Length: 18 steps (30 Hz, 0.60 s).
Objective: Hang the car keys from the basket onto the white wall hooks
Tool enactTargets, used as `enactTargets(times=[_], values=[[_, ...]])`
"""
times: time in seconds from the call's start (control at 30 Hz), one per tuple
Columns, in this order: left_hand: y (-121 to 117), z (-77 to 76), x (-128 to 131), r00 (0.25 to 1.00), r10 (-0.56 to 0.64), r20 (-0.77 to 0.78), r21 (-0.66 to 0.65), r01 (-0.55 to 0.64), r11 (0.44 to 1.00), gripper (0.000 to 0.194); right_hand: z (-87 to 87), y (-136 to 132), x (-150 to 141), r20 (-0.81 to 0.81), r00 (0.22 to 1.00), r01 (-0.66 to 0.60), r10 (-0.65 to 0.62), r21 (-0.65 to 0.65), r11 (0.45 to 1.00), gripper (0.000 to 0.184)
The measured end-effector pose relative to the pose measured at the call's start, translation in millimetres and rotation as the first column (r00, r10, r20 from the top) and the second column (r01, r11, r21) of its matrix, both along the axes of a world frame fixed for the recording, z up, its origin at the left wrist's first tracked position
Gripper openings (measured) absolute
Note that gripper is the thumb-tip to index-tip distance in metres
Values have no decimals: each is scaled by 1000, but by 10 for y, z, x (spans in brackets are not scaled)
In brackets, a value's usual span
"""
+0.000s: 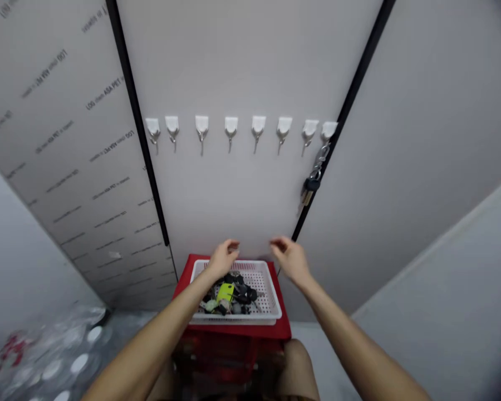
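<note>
My left hand (224, 257) is over the back left part of a white plastic basket (275, 309), its fingers loosely curled and the thumb apart from them. My right hand (291, 258) hovers just beyond the basket's back right corner, fingers bent towards the left hand. Nothing shows in either hand, though the fingertips are slightly blurred. Inside the basket lies a pile of keys (244, 292) with dark heads, along with a bright yellow-green tag (225, 292). A bunch of keys (311, 186) on a chain hangs from the rightmost wall hook (329, 131).
Several white hooks (231, 126) run in a row across the pale panel (234, 189) ahead. The basket stands on a red surface (250, 331) above my knees. Black strips (136, 111) edge the panel. Bottles with white caps (80, 363) stand at lower left.
</note>
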State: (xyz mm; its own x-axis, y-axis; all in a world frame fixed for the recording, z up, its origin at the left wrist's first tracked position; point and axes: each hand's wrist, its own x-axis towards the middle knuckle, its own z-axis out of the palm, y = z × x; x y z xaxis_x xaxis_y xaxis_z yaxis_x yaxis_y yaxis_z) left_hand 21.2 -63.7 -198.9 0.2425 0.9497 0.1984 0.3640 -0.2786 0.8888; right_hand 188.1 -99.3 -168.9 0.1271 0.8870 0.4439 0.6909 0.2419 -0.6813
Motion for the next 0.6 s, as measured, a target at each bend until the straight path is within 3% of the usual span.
enactTargets(times=[0.1,0.2,0.43,0.6], values=[[-172,-389,-294,986,34,-164,9,-33,999,24,-549,-100,-324,89,972,-191,220,-258,947,20],[-306,-581,-426,960,-5,-280,59,22,998,22,-813,-142,-504,184,935,-225,302,-350,909,25],[-303,-660,-454,946,-16,-324,81,44,996,24,-854,-98,-522,312,906,-142,285,-411,901,28],[-268,-680,-446,950,0,-314,69,23,997,24,-840,22,-639,345,912,-113,222,-308,945,31]])
